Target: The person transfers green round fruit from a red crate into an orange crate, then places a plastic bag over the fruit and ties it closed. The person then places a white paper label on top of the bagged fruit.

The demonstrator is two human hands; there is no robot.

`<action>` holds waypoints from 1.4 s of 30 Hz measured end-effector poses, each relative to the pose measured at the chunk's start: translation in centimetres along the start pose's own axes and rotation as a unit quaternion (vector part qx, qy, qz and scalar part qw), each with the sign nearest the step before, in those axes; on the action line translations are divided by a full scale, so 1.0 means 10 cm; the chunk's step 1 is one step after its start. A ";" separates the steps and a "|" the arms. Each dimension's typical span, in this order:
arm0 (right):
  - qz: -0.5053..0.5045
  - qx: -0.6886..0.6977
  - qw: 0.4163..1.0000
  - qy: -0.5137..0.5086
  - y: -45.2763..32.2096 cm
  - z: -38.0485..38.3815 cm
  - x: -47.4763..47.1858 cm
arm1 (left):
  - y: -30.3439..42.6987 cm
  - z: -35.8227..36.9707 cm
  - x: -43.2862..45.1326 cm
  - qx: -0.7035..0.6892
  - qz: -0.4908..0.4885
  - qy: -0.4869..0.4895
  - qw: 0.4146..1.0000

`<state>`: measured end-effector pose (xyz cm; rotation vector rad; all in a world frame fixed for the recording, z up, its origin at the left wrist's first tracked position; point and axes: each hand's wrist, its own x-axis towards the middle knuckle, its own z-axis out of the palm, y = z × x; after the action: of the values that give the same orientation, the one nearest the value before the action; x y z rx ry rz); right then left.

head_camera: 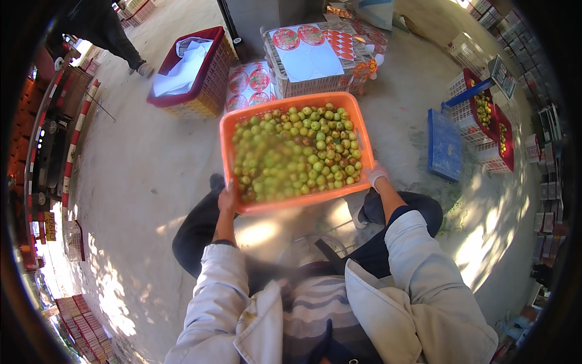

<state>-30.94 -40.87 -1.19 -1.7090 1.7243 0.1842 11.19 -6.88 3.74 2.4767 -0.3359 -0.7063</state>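
An orange plastic crate [304, 199], filled with green and brown-blotched jujubes [313, 150], is in front of me. My left hand [227, 199] is bare and grips the crate's near left corner. Around its near right corner closes my right hand [376, 175], in a pale thin glove. The crate sits slightly askew, its right end turned a little away from me. A blurred patch covers the fruit at the left, so single pieces are hard to make out there. What supports the crate underneath is hidden.
Beyond the crate stand a red-lined basket [200, 98] with papers and an upturned-looking crate [313, 84] bearing round printed stickers [311, 36]. A blue platform scale [444, 145] and jujube baskets [484, 154] are at right. A person's leg [122, 41] shows upper left, near a truck [50, 150].
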 end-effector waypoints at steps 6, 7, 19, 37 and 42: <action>-0.004 0.036 0.999 0.008 0.42 0.16 -0.07 | 0.32 -0.04 0.07 0.047 -0.016 0.033 0.998; 0.044 0.182 0.982 -0.018 0.43 0.17 -0.11 | 0.35 -0.04 0.04 0.012 -0.013 0.023 1.000; 0.308 0.714 0.591 -0.215 0.18 0.49 -0.58 | -0.82 -0.17 0.92 -0.341 -0.089 -0.098 0.931; 0.300 0.761 0.540 -0.200 0.20 1.30 -0.81 | -0.13 -0.03 -0.03 0.068 0.086 0.229 0.967; 0.286 0.727 0.579 -0.235 0.33 1.42 -0.66 | 0.07 -0.07 -0.21 0.100 0.068 0.200 0.972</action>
<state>-29.51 -27.16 -9.39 0.1648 1.1588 -0.4024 9.76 -6.37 5.56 2.6773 -0.4326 -0.1119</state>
